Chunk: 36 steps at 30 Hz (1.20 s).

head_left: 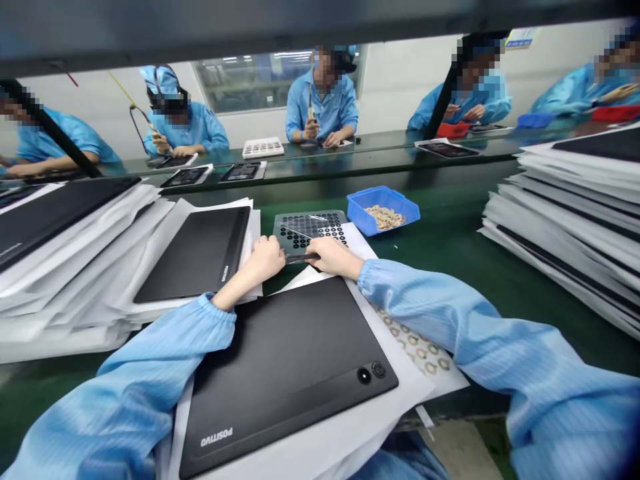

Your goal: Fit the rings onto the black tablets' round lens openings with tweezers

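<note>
A black tablet back cover (290, 367) with two camera holes lies on white paper in front of me. Beyond its far edge my left hand (263, 259) is curled closed and my right hand (333, 257) is closed too. Between them they hold a thin dark tool, probably tweezers (301, 257), over a grey sheet of round black stickers (310, 230). What the left fingers pinch is hidden. A backing sheet with ring shapes (420, 350) lies under my right forearm.
A blue bin (383, 208) of small pale parts stands past the sticker sheet. Stacks of covers in white paper rise at left (75, 267) and right (575, 213). Another black cover (197, 253) lies left of my hands. Several co-workers in blue coats sit across the green belt.
</note>
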Each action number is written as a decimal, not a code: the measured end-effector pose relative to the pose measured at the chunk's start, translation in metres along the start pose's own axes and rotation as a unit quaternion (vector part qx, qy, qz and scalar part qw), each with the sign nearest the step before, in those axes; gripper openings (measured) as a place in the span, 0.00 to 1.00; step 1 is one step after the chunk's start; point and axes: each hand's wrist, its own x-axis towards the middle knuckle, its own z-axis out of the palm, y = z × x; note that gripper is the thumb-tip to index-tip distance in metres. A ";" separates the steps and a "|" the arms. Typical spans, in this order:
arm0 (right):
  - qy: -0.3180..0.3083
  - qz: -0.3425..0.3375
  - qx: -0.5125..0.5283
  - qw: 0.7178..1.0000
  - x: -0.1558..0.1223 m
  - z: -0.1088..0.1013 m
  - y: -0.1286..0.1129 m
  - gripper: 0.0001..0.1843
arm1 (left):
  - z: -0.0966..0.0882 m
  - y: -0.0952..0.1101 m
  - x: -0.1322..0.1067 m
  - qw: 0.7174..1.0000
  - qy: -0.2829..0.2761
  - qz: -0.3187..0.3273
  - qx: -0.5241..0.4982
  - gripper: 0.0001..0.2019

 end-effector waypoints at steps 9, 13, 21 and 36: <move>0.032 -0.007 0.064 0.997 -0.003 -0.022 0.021 0.08 | 0.008 0.012 0.009 0.917 -0.011 -0.135 -0.376 0.15; 0.010 0.004 0.117 0.993 -0.003 -0.037 0.028 0.04 | 0.016 0.021 0.009 0.862 -0.043 -0.158 -0.479 0.15; 0.022 0.100 0.162 0.982 0.014 -0.026 0.020 0.13 | 0.024 0.019 0.016 0.820 -0.087 -0.172 -0.539 0.16; -0.008 0.120 0.165 0.979 0.011 -0.012 0.010 0.15 | 0.029 0.021 0.013 0.812 -0.100 -0.178 -0.548 0.16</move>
